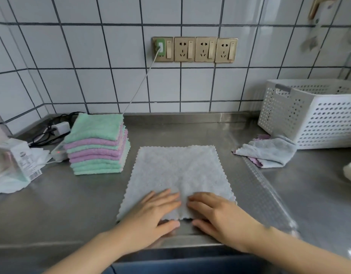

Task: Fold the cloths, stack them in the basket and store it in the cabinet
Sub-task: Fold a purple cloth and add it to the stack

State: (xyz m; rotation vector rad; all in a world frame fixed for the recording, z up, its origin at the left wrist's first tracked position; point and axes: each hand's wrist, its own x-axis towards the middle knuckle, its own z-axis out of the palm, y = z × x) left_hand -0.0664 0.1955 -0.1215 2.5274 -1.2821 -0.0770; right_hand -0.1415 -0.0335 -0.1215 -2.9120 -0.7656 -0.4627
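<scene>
My left hand [151,212] and right hand [216,212] press flat, grip wide, on the blue cloth [178,175] at the frame's bottom middle.

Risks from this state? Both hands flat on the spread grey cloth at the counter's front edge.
1. The grey cloth has its near hem at the counter lip under the left hand and right hand; it may slip off during the fold.
2. The folded stack leans unevenly and could topple if bumped.
3. The basket sits partly on a crumpled cloth; lifting may drag it.
</scene>
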